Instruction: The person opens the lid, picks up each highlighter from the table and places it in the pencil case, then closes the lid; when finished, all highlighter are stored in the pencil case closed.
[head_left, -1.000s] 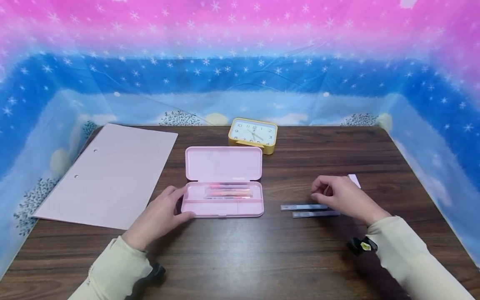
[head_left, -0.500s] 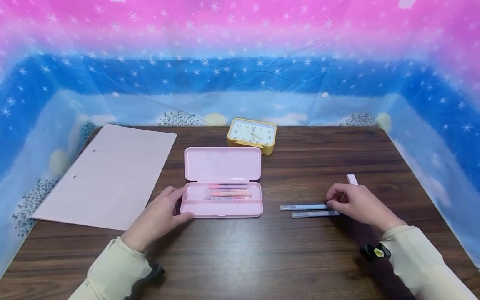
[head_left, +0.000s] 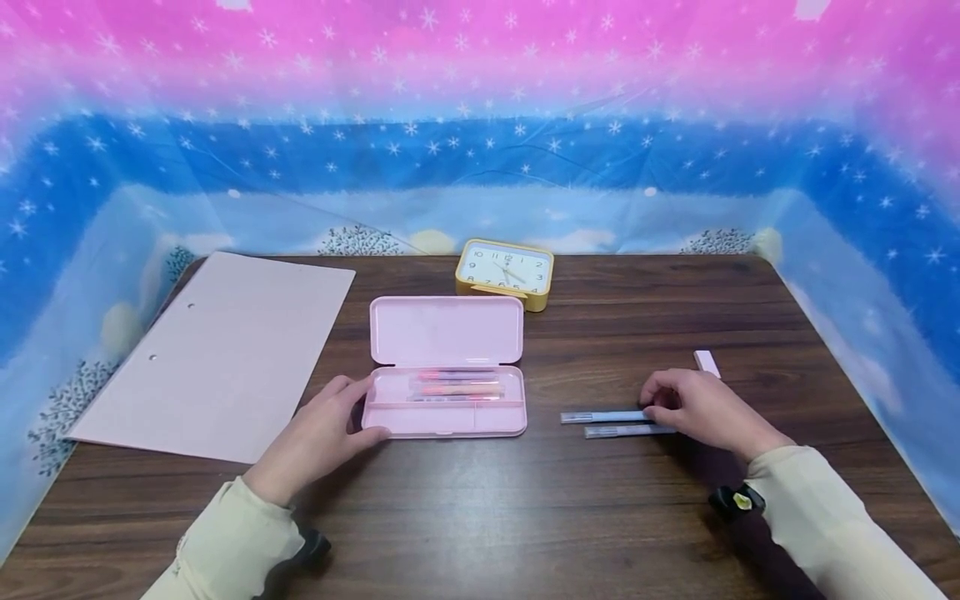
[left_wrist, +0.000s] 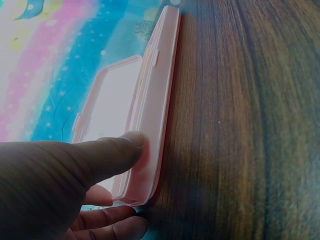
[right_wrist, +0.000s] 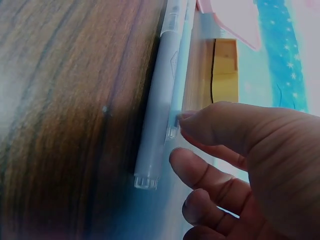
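An open pink pencil case (head_left: 427, 421) lies mid-table, several colourful pens (head_left: 457, 387) in its back compartment. My left hand (head_left: 318, 433) holds the case's left end, thumb on the front wall and fingers around the end, as the left wrist view shows. Two capped pens lie side by side to the right, a pale blue pen (head_left: 603, 417) behind a grey pen (head_left: 618, 431). My right hand (head_left: 701, 408) pinches the right end of the blue pen; its thumb (right_wrist: 197, 122) touches that end in the right wrist view.
A small white block (head_left: 706, 363), like an eraser, lies beyond my right hand. A yellow clock (head_left: 504, 267) stands behind the case lid (head_left: 447, 331). A pale pink punched folder (head_left: 232, 354) covers the table's left side. Patterned cloth (head_left: 480, 150) walls off the back and sides.
My right hand first drew back to the right, off the pens, then came slightly left onto the blue pen's end. My left hand stays on the case.
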